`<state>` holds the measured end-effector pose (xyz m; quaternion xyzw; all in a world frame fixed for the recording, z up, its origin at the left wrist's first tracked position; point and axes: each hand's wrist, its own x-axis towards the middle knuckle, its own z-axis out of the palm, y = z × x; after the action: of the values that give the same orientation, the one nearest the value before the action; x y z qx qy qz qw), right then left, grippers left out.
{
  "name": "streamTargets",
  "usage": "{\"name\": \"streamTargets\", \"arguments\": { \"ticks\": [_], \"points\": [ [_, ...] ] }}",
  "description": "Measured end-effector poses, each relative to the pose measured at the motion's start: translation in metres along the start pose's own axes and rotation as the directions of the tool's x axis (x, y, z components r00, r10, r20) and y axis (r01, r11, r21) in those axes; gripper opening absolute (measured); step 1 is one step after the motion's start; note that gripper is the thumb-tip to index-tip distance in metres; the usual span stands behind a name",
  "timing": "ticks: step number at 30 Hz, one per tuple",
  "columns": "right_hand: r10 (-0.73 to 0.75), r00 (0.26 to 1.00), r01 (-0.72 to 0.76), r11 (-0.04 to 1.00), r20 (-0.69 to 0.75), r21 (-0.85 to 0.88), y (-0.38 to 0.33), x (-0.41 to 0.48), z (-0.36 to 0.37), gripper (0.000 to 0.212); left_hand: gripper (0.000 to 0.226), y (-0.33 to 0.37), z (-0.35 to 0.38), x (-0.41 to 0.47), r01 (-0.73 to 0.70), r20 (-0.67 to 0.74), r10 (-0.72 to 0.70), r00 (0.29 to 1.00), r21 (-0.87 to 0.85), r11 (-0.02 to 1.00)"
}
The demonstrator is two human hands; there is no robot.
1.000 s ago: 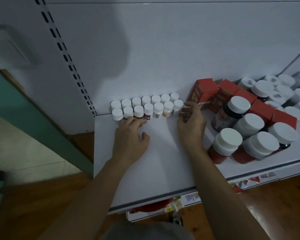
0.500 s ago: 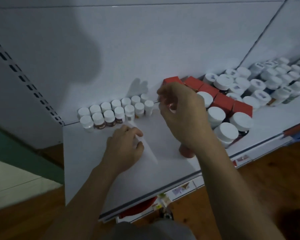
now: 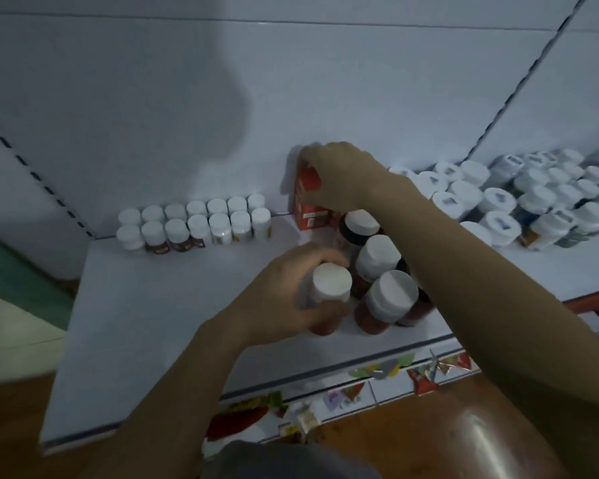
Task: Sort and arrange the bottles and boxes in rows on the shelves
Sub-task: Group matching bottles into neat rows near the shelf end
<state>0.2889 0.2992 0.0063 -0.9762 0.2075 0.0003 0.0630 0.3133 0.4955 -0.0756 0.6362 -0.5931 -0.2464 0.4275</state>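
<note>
On the white shelf [image 3: 153,323], the left hand [image 3: 284,295] grips a bottle [image 3: 329,288] with a white cap. Its fingers [image 3: 325,259] and thumb are curled round the sides, and the bottle stands near the front edge with something reddish showing in its lower part. Just to its right, three similar bottles [image 3: 381,271] stand close together, also with red-brown contents. The right hand [image 3: 343,178] reaches to the back panel, its fingers [image 3: 312,159] clamped on the top of an upright red box [image 3: 308,209]. To the left, small bottles [image 3: 194,223] stand in two neat rows against the back. Far right, a crowd of white-capped bottles [image 3: 519,198] is bunched up; their contents are unclear.
</note>
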Motion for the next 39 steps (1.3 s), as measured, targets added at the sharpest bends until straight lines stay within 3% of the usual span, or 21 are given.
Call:
{"name": "streamTargets", "arguments": {
  "ticks": [6, 11, 14, 17, 23, 27, 30, 34, 39],
  "points": [
    [-0.088, 0.994, 0.096, 0.988, 0.069, -0.123, 0.013, 0.012, 0.017, 0.07, 0.035, -0.015, 0.014, -0.007, 0.048, -0.274, -0.076, 0.959, -0.109, 0.993],
    [-0.137, 0.98, 0.148, 0.987, 0.142, -0.068, 0.017, 0.015, 0.009, 0.058, 0.041, -0.023, 0.019, -0.005, 0.163, -0.537, -0.243, 0.808, -0.192, 0.968],
    [-0.129, 0.977, 0.162, 0.967, 0.168, -0.198, 0.012, 0.015, 0.016, 0.051, 0.04, -0.019, 0.017, 0.004, 0.229, -0.655, -0.256, 0.711, -0.129, 0.965],
    [-0.132, 0.985, 0.156, 0.959, 0.115, -0.235, 0.008, 0.015, 0.023, 0.042, 0.033, -0.016, 0.009, 0.012, 0.277, -0.691, -0.25, 0.678, -0.074, 0.958],
    [-0.169, 0.985, 0.172, 0.971, -0.032, 0.166, 0.032, 0.003, 0.017, 0.042, 0.037, 0.005, -0.008, 0.028, 0.187, -0.781, -0.161, 0.603, -0.058, 0.981],
    [-0.121, 0.94, 0.25, 0.881, -0.32, 0.401, 0.042, -0.014, -0.011, 0.044, 0.036, 0.04, -0.023, 0.05, 0.096, -0.83, -0.061, 0.554, -0.009, 0.995],
    [-0.006, 0.877, 0.246, 0.865, -0.48, 0.438, 0.079, -0.033, -0.037, 0.042, 0.037, 0.074, -0.023, 0.065, -0.006, -0.822, -0.007, 0.569, -0.013, 1.0],
    [0.201, 0.776, 0.192, 0.828, -0.598, 0.527, 0.153, -0.084, -0.055, 0.046, 0.037, 0.125, 0.003, 0.099, -0.205, -0.765, -0.016, 0.644, -0.192, 0.96],
    [0.585, 0.561, 0.226, 0.573, -0.586, 0.788, 0.26, -0.18, -0.056, 0.035, 0.027, 0.182, 0.092, 0.168, -0.331, -0.665, -0.06, 0.744, -0.445, 0.832]
  ]
}}
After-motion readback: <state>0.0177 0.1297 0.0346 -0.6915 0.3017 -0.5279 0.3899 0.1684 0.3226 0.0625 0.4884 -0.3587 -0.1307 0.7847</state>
